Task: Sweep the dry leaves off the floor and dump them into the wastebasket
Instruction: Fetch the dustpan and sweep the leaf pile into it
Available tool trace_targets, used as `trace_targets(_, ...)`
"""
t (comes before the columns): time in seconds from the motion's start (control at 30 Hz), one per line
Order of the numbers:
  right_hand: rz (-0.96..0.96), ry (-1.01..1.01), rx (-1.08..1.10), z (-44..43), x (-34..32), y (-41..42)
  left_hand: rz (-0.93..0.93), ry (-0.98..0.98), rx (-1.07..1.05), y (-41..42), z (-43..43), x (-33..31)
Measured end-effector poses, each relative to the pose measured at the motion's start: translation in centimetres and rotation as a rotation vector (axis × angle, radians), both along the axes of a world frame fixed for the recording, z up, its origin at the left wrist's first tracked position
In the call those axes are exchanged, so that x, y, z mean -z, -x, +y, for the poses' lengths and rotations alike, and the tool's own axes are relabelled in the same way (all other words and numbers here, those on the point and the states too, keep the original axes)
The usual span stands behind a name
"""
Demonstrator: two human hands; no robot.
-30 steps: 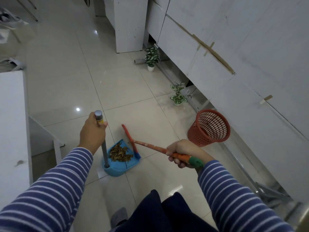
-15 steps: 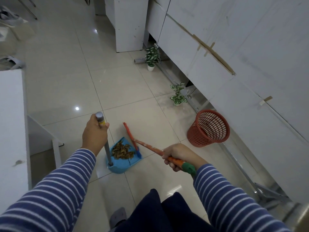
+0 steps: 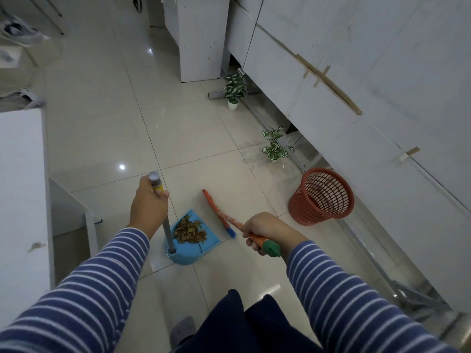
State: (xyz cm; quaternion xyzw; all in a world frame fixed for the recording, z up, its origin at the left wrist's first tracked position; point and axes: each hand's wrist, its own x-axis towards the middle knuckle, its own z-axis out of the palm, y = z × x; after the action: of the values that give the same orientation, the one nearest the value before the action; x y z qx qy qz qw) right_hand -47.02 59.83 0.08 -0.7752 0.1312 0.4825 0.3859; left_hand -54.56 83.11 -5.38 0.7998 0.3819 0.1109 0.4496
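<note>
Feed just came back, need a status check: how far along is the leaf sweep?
Sweeping looks done: the dry leaves sit piled in the blue dustpan, and no loose ones show on the floor nearby. In hand: left hand grips the dustpan handle, right hand the broom. Left: dumping into the red wastebasket, which looks empty.

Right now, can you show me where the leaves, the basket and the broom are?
dry leaves (image 3: 190, 231), head view: middle of the brown pile in the blue dustpan.
wastebasket (image 3: 309, 212), head view: its red mesh side wall.
broom (image 3: 213, 206), head view: its orange head by the dustpan.
</note>
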Motion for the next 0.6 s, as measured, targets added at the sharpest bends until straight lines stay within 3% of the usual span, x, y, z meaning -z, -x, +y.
trace_targets(0.2, 0.063, -0.191, 0.147, 0.6, -0.3, -0.1, 0.086, 0.078, 0.004, 0.0, 0.0, 0.3)
trace_targets(0.43, -0.041, -0.521, 0.428, 0.7, -0.5, -1.1, 0.072, 0.202, 0.043, -0.2, -0.4, 0.7)
trace_targets(0.5, -0.132, -0.528, 0.374, 0.7, -0.4, -1.2, 0.056, 0.191, 0.036, -0.3, -0.8, 0.6)
trace_targets(0.6, -0.328, -0.364, 0.22, 0.9, -0.4, -1.5, 0.039, 0.18, 0.047, -0.7, -1.4, 0.4)
